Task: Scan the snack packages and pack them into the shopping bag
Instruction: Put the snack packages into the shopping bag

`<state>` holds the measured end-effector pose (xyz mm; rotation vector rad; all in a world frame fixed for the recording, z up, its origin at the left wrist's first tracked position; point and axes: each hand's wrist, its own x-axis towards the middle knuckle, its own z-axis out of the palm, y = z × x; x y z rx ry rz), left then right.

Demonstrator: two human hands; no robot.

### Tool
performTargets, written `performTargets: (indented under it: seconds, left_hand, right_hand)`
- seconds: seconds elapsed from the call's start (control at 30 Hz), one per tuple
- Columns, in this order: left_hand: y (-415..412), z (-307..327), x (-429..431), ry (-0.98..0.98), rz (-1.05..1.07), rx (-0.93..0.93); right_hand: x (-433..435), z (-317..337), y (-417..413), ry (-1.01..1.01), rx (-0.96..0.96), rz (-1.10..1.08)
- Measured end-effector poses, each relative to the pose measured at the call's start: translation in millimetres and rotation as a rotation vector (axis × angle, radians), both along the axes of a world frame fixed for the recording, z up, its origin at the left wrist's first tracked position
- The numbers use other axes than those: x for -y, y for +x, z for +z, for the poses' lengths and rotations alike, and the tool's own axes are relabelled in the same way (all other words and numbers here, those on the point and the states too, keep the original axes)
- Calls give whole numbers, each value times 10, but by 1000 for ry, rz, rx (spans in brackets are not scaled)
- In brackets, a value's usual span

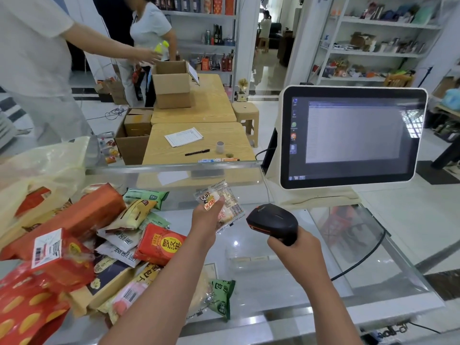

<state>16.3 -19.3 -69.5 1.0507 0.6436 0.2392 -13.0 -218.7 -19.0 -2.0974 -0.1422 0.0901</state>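
While a glass-topped bench [286, 282] fills the lower half of the head view, a small clear rice-cracker packet [225, 207] is held just above it at the centre of the frame, pinched by the left hand [206, 217] with the thumb laid across its printed front. Just to the right of the packet, a black handheld barcode scanner [272, 224] is gripped around its handle by the right hand [295, 247], fingers curled, and its orange-trimmed nose is turned towards the packet without touching it. A black cable [361, 260] is seen trailing from under the scanner across the glass to the right.

At the lower left of the frame a loose heap of snack packages [99, 245] is spread on the bench: red, orange, green and pale wrappers, several overlapping. A pale yellow plastic shopping bag [49, 168] is slumped behind the heap at the left edge, with red packs showing inside it. At the right, a white-framed touchscreen register [353, 135] is stood on the far edge of the bench, its screen lit with a grey window. Beyond the bench, wooden tables [196, 135] carrying a sheet of paper, a pen and an open cardboard box [171, 83] are seen.
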Motion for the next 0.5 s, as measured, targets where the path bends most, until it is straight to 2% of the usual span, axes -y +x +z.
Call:
performTargets:
  seconds: [0.5]
  left_hand:
    - [-24, -77, -25, 53, -7, -47]
  right_hand:
    - [49, -14, 1, 78, -65, -10]
